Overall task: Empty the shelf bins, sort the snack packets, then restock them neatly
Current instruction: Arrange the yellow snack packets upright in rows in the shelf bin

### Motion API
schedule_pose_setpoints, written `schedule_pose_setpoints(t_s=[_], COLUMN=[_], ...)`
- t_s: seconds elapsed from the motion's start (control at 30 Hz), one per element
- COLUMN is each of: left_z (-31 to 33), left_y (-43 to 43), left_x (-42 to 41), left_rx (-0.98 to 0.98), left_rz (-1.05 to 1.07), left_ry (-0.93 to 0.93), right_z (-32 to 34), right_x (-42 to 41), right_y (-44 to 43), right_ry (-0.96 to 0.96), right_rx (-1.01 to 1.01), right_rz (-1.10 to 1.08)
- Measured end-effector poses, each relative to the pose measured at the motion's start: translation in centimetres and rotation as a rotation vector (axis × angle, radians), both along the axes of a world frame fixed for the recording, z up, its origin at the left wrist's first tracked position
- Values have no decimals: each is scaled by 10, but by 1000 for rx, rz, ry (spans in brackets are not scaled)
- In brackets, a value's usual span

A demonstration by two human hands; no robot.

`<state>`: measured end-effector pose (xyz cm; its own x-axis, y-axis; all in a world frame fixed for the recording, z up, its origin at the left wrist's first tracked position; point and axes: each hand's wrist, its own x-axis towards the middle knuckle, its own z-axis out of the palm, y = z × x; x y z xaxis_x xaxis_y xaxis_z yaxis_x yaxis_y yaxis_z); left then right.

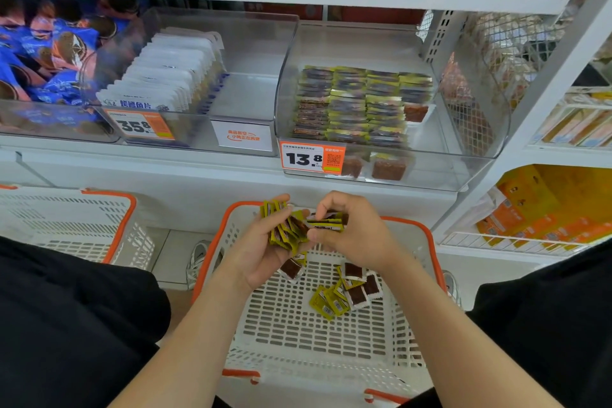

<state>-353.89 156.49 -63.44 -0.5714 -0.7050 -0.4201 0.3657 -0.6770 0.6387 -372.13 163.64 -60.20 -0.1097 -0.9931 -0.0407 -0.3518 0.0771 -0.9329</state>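
My left hand (261, 248) holds a fanned bunch of small yellow-green snack packets (283, 228) above a white basket with orange rim (410, 351). My right hand (351, 235) pinches a thin stack of the same packets (326, 222), touching the left bunch. Several loose yellow and brown packets (347, 293) lie on the basket floor. On the shelf above, a clear bin (463, 129) holds neat rows of yellow-green packets (357, 103), with two red-brown packets (387, 169) at its front.
A second white basket (82, 219) stands at the left. A clear bin with white pouches (172, 76) sits beside the sorted bin, and a bin of blue cookie packs (43, 53) lies further left. Orange boxes (546, 209) fill the lower right shelf.
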Motion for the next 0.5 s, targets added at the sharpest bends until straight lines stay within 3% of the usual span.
schedule_pose_setpoints(t_s=[0.13, 0.33, 0.5], left_z=[-1, -3, -7], left_y=[-1, -7, -6], left_x=[1, 5, 4], left_rx=[-95, -79, -116], left_rz=[-38, -35, -59], left_ry=[11, 32, 19], right_z=[1, 8, 9], right_x=[8, 4, 2], right_y=[0, 1, 4], right_ry=[151, 24, -263], right_rx=[-27, 146, 350], right_rz=[50, -70, -122])
